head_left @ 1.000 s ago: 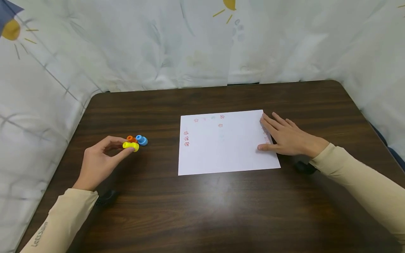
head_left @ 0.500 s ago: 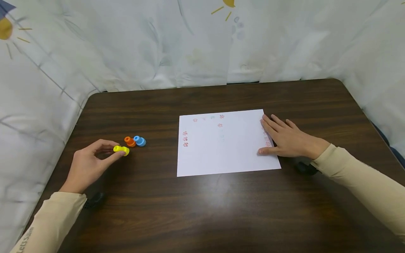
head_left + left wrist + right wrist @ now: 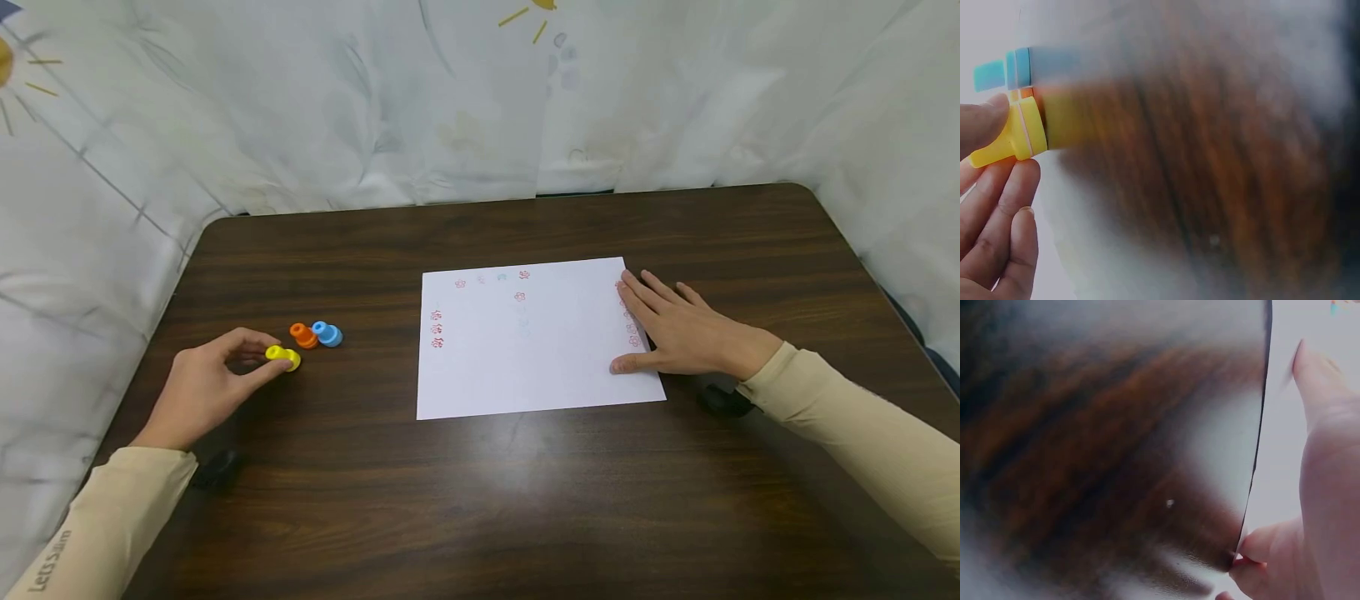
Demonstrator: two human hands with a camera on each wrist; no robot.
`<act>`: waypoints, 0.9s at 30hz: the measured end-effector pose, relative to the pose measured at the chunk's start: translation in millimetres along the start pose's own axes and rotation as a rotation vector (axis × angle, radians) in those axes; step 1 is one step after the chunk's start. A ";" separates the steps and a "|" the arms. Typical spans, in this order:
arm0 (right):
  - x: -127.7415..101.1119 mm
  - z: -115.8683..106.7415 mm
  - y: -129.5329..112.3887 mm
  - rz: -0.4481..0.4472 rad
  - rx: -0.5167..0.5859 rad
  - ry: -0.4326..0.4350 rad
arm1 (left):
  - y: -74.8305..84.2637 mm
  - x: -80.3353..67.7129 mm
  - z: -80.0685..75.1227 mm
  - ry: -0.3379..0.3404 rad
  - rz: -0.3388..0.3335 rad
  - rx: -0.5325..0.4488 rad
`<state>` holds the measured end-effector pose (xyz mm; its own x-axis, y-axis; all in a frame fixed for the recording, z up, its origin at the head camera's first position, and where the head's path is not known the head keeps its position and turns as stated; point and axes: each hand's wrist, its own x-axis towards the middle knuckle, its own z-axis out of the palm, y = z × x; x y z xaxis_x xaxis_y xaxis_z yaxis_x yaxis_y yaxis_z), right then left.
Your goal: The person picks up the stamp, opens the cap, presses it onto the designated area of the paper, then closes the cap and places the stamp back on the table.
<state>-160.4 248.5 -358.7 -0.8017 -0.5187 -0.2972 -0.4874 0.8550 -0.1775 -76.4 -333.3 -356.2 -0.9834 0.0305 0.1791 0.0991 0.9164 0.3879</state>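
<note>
Head | left hand (image 3: 202,387) pinches yellow stamp (image 3: 282,357) | right hand (image 3: 678,329) flat on paper (image 3: 525,350) edge

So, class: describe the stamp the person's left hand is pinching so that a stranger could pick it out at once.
Start at the dark wooden table and look left of the white paper, where three small plastic stamps sit close together. The yellow stamp is the one nearest the person, pinched by the left hand. The orange stamp and blue stamp stand just beyond it, untouched.
</note>
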 end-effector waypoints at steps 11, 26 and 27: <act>-2.0 -1.2 -1.2 -0.024 -0.019 0.013 | -2.6 0.9 -2.9 -0.002 -0.004 0.025; -1.7 -0.3 1.1 -0.048 -0.019 0.021 | -5.7 0.5 -4.8 -0.012 -0.043 0.033; -1.6 -0.2 1.2 -0.048 -0.020 0.021 | -5.9 0.8 -4.7 -0.015 -0.045 0.033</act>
<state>-159.8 250.3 -358.2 -0.7841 -0.5592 -0.2691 -0.5321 0.8290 -0.1724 -77.0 -340.6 -354.1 -0.9889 -0.0057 0.1487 0.0496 0.9295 0.3654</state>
